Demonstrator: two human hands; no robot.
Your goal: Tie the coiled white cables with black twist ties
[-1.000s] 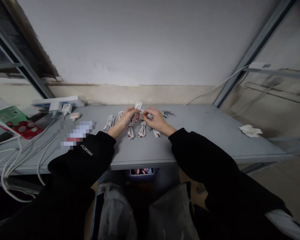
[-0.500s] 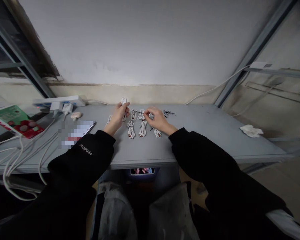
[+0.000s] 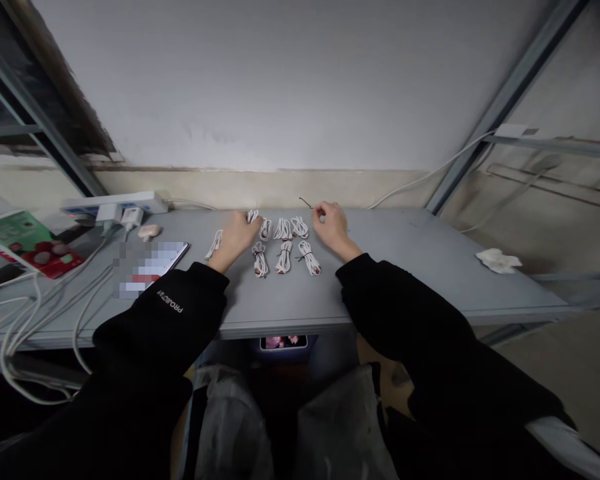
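1. Out on the far left, a coiled white cable [image 3: 213, 245] sits on the grey table [image 3: 405, 267], its long axis slanting from front left to back right, just beside the left hand.
2. Now the left hand [image 3: 236, 233], palm down, with its fingers [image 3: 246, 223] curled narrow over the top of a second coil [image 3: 253, 216]. They're touching it, but clamping or merely resting? Can't tell from here. This coil lies at the back of the table, pointing toward the wall.
3. Moving right, three back-row coils [image 3: 282, 229] stand side by side, and three front-row coils [image 3: 283, 257] sit just ahead of them, all running front to back. Dark ties show around the front ones.
4. And there's the thin black twist tie [image 3: 305, 203], up over the table's rear edge, past the right end of the back row. Its long axis runs on a shallow diagonal, its free end pointing back and left.
5. Far right of the action, the right hand [image 3: 333, 223] is the nearer hand to that tie, fingertips pinched narrow, and the tie appears to leave from that pinch.
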